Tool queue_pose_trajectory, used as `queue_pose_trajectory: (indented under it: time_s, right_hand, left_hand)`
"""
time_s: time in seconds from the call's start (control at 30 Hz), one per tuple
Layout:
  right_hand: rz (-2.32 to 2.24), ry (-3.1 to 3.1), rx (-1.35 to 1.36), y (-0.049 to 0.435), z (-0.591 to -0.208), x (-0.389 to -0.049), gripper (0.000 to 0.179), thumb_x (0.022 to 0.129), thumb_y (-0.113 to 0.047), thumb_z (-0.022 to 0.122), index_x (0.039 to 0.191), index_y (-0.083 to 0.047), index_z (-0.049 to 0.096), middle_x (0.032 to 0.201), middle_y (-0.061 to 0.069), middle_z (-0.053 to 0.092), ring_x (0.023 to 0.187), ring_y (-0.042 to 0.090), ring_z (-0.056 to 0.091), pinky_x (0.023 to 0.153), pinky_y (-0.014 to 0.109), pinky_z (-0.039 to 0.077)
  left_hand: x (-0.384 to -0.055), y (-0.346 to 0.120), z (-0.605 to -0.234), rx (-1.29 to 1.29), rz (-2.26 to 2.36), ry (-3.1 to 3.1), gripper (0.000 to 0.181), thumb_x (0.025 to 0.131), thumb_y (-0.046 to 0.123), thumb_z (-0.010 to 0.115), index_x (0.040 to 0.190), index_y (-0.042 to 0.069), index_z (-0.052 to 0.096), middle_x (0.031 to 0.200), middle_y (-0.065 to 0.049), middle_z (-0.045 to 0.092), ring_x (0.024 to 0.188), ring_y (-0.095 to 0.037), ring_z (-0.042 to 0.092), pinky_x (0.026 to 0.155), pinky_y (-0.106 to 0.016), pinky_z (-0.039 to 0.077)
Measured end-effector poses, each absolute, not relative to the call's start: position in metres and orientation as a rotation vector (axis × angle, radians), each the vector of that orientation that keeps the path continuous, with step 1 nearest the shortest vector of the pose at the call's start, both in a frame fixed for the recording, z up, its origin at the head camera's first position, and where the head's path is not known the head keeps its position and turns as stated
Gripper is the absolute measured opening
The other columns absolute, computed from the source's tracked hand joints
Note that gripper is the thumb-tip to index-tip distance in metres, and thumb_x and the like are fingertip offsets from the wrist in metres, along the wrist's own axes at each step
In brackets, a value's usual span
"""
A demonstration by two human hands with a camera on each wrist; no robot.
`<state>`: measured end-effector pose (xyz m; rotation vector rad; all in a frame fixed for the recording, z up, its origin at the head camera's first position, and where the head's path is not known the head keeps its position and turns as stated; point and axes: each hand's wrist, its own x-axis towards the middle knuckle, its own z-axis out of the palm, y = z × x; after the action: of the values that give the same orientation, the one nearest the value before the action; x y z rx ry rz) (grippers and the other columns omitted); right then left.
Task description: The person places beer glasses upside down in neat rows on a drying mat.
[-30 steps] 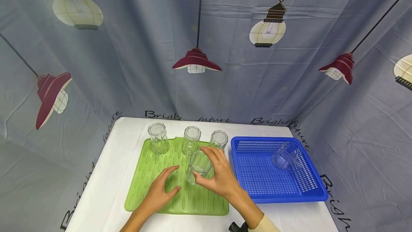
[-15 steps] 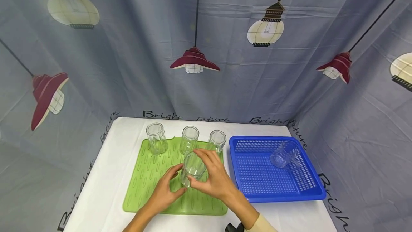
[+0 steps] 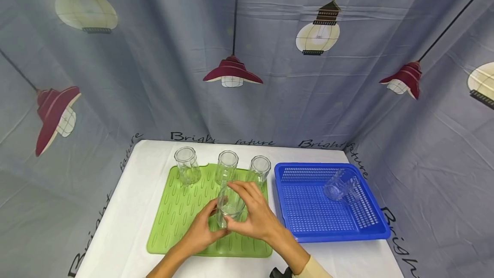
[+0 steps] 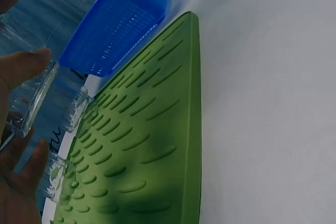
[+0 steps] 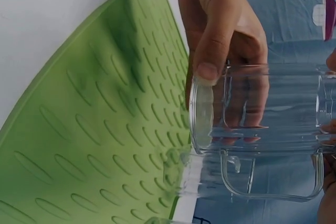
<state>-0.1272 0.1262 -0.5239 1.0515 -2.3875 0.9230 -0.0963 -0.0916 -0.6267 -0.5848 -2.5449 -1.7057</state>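
A clear glass mug (image 3: 231,205) hangs above the green ridged mat (image 3: 170,226), between both hands. My left hand (image 3: 201,228) grips its lower end, thumb on the near side and fingers behind, as the right wrist view also shows. My right hand (image 3: 257,214) holds the upper end between thumb and fingers. Seen from the right wrist, the mug's handle (image 5: 273,198) sticks out along one side of the body. Along the mat's far edge stand three more glass mugs, bottoms up: a left one (image 3: 188,168), a middle one (image 3: 227,168) and a right one (image 3: 258,168).
To the right of the mat sits a blue perforated plastic basket (image 3: 285,226), with one glass mug (image 3: 335,189) lying on its side in it. A white cloth (image 3: 119,226) covers the table. Behind hangs a grey-blue curtain (image 3: 162,76) printed with lamps.
My left hand has moved right and closed on the mug's lower end. The mug in my right hand has shifted slightly left and toward me.
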Motion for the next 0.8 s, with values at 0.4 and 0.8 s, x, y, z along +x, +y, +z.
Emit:
queue_pose_trajectory:
  time_s: [0.4,0.8]
  right_hand:
    - [0.918,-2.396,1.068,0.129,-0.522,-0.126,0.087,0.074,-0.030,0.088,0.152,-0.010,0.058,0.145,0.004,0.065,0.124,0.019,0.059,0.101,0.039,0.062]
    - [0.926,-2.433,1.049,0.135,-0.520,-0.123,0.088,0.075,-0.029,0.088,0.154,-0.012,0.055,0.147,0.003,0.063,0.127,0.018,0.059,0.104,0.042,0.062]
  left_hand:
    - [-0.096,-0.088,-0.619,-0.569,-1.727,-2.533,0.081,0.088,0.036,0.092,0.156,0.030,0.048,0.150,0.003,0.064,0.137,-0.029,0.065,0.117,-0.045,0.057]
    - [-0.097,-0.095,-0.611,-0.516,-1.653,-2.599,0.088,0.081,0.024,0.095,0.156,0.024,0.049,0.150,0.000,0.062,0.135,-0.027,0.064,0.113,-0.053,0.057]
